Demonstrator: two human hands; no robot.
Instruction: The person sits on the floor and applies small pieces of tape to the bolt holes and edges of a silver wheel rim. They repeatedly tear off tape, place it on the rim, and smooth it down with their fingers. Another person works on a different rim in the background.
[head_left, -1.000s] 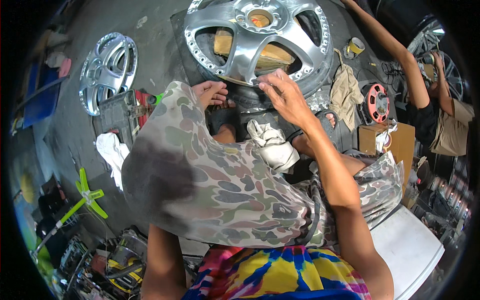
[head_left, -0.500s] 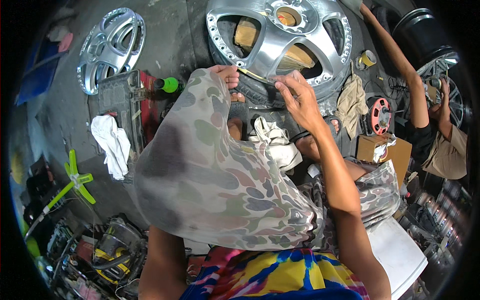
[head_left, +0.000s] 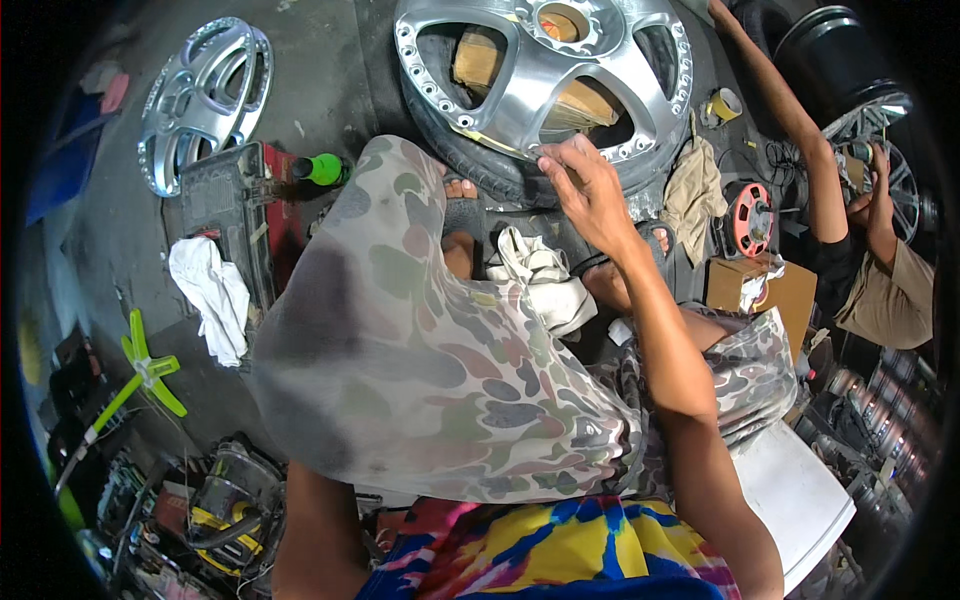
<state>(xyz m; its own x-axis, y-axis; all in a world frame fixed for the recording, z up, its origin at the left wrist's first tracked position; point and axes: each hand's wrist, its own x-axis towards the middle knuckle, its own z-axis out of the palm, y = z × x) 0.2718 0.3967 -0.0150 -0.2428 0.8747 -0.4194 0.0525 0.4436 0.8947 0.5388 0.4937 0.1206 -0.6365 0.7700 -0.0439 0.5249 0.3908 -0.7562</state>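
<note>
Your right hand is resting bent fingers at the silver wheel, lying on the black tire inside its near edge. Whether they're gripping, I cannot tell; your left hand is hiding.

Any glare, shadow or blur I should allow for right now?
Head view, top: bright glare on the silver wheel face; head view, centre-left: dark shadow across the camouflage fabric; head view, left rim: the blue item looks soft and distorted.
</note>
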